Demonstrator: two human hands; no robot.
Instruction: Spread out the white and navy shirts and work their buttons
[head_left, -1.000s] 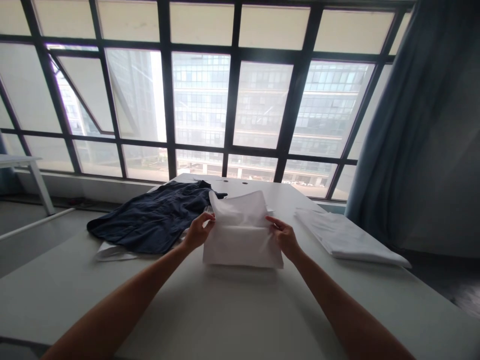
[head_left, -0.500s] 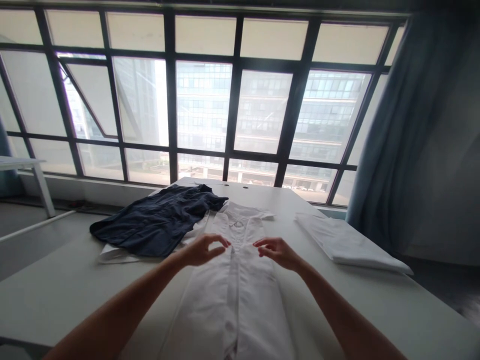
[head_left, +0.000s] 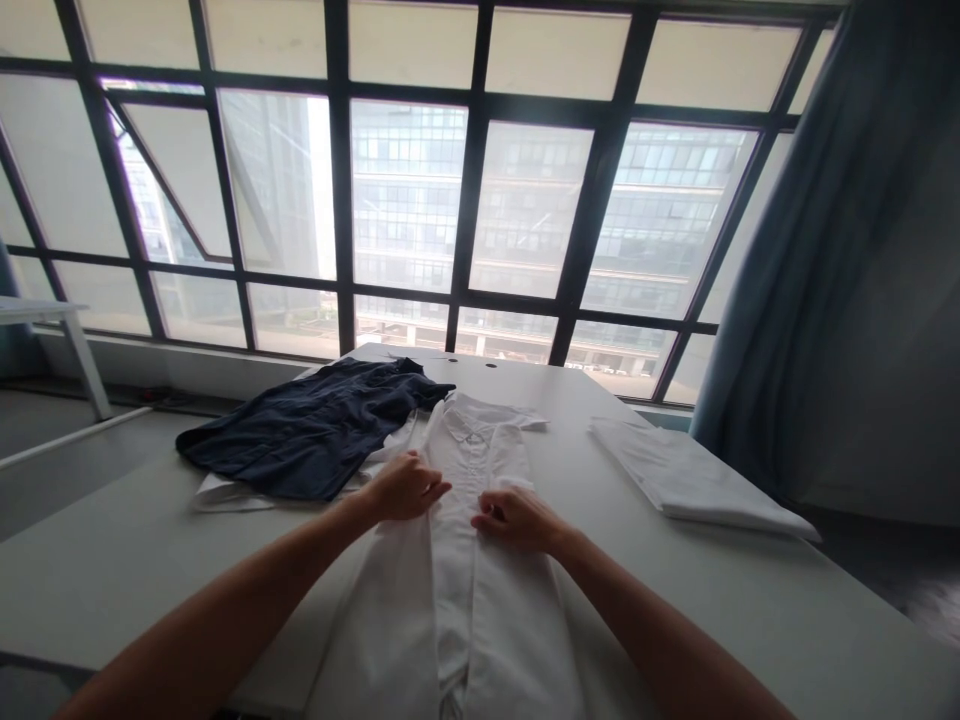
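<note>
A white shirt lies lengthwise in front of me, its collar pointing toward the windows. Two long side layers run down it, with a strip of fabric showing between them. My left hand is closed at the edge of the left layer, fingertips pinched on the cloth. On the other side, my right hand is curled closed on the right layer's inner edge. The fabric inside both pinches is mostly hidden by the fingers.
A dark navy shirt lies to the left, over some white cloth. Folded white fabric rests on the right of the white table. Windows and a blue-grey curtain stand behind; another table is at far left.
Both hands have come down onto the white shirt, their fingers closing on its layers. The strip between the layers now looks wider. The view has tilted slightly.
</note>
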